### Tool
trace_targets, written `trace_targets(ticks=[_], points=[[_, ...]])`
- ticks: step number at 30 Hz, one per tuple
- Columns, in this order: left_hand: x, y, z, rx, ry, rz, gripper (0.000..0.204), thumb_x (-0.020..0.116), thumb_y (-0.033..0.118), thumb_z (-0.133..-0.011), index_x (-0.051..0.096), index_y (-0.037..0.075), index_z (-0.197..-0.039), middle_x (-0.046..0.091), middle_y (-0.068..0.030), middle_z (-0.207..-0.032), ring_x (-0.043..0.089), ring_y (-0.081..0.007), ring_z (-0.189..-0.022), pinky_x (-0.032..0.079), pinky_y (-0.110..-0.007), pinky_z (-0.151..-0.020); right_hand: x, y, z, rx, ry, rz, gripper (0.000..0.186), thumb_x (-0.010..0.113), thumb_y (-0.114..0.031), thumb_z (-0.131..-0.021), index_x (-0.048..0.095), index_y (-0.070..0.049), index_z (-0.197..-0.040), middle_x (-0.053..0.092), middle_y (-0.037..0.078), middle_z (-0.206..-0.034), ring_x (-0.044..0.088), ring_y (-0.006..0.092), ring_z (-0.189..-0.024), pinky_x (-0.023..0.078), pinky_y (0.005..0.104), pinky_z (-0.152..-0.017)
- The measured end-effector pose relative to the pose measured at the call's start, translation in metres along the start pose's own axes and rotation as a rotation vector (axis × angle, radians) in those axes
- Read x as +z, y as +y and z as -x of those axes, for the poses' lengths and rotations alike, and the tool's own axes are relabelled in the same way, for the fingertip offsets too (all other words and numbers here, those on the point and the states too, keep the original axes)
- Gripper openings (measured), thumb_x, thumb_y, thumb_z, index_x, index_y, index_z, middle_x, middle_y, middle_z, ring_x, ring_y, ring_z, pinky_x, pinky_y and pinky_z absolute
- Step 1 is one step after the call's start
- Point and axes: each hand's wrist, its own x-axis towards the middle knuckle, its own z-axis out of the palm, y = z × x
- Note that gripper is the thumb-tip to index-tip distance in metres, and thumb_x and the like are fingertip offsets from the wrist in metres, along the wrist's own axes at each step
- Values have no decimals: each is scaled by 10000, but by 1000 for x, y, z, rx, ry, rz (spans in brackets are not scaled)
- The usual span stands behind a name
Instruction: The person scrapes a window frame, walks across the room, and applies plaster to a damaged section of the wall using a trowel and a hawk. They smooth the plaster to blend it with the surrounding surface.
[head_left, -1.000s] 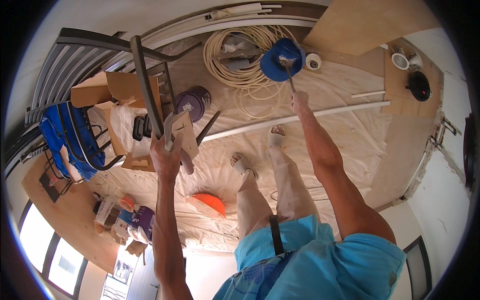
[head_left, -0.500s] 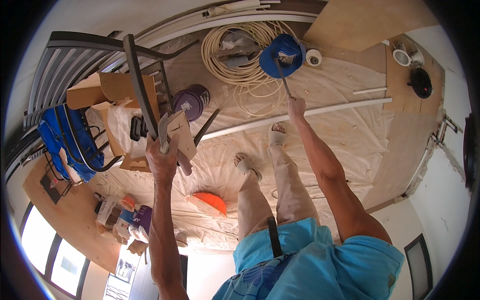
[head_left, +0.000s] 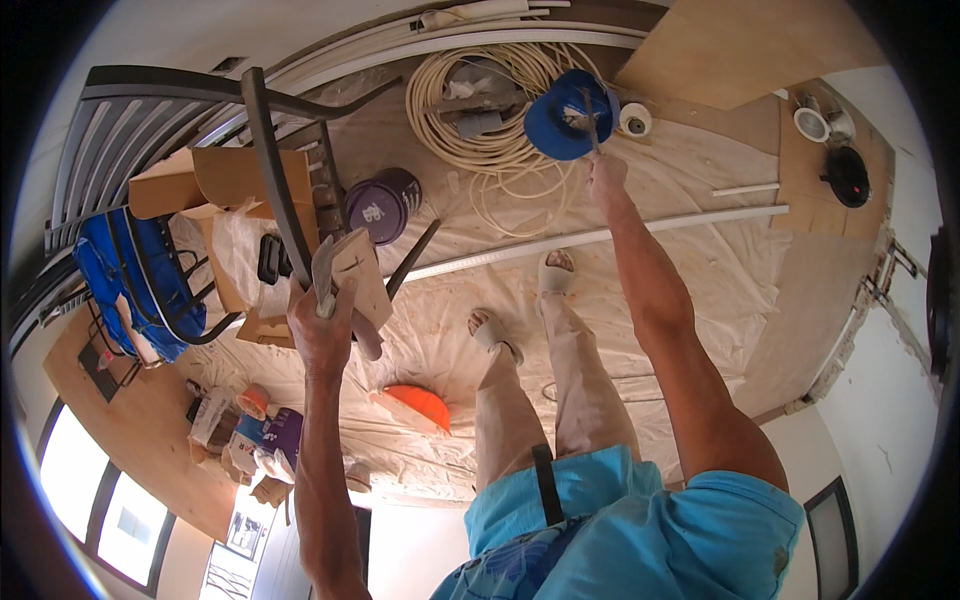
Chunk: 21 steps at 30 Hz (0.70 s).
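My right hand (head_left: pixel 607 180) is closed around a thin, greyish stick-like tool (head_left: pixel 592 128). The tool's far end reaches into a blue bucket (head_left: pixel 543 128) on the floor, where some pale material shows inside. My left hand (head_left: pixel 322 332) grips a pale flat board (head_left: pixel 362 272) together with a whitish blade-like piece (head_left: pixel 322 272) standing up by the thumb. Below the board pokes out a greyish-pink rounded end (head_left: pixel 368 338); whether it is a handle I cannot tell. Behind this hand rises the dark leg of an upturned chair (head_left: pixel 268 150).
A coil of cream tubing (head_left: pixel 440 130) lies left of the bucket, a white roll (head_left: pixel 634 120) right of it. A dark purple bucket (head_left: pixel 375 212), an open cardboard box (head_left: pixel 225 250) and an orange half-round piece (head_left: pixel 418 405) lie about. A long white strip (head_left: pixel 640 235) crosses the plastic-covered floor.
My right hand has moved forward, closer to the blue bucket, and the tool now stands more in line with the forearm. My left hand keeps its hold with barely any shift.
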Motion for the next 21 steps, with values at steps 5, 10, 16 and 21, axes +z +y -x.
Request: trace_targets(ticks=[5, 10, 16, 21], points=[[1, 10, 0, 14, 35, 42, 486, 717, 144, -879, 585, -16, -1319, 628, -161, -1196, 630, -242, -1070, 494, -375, -928, 14, -10, -19, 120, 49, -183, 147, 666, -160, -942, 574, -125, -833, 501, -13, -660, 372, 94, -459, 271, 287, -428], [2, 7, 0, 9, 30, 59, 562, 719, 123, -878, 529, -20, -1387, 640, -149, -1242, 614, -226, -1141, 474, -361, -1003, 17, -5, -31, 69, 14, -243, 56, 660, -163, -952, 626, -136, -916, 502, -18, -659, 383, 94, -475, 290, 287, -449], [5, 7, 1, 48, 62, 142, 493, 714, 106, -884, 572, -53, -1330, 622, -151, -1231, 640, -231, -1099, 515, -359, -937, 7, 1, -27, 6, -25, -273, 146, 616, -99, -939, 706, -124, -1050, 500, -35, -653, 402, 81, -489, 287, 272, -455], [2, -3, 1, -11, 24, 101, 524, 712, 108, -883, 544, -47, -1355, 629, -146, -1220, 635, -229, -1104, 506, -361, -953, -12, 8, -19, -74, -58, -219, 219, 550, -143, -951, 710, -123, -1099, 439, -50, -628, 342, 56, -461, 263, 255, -424]])
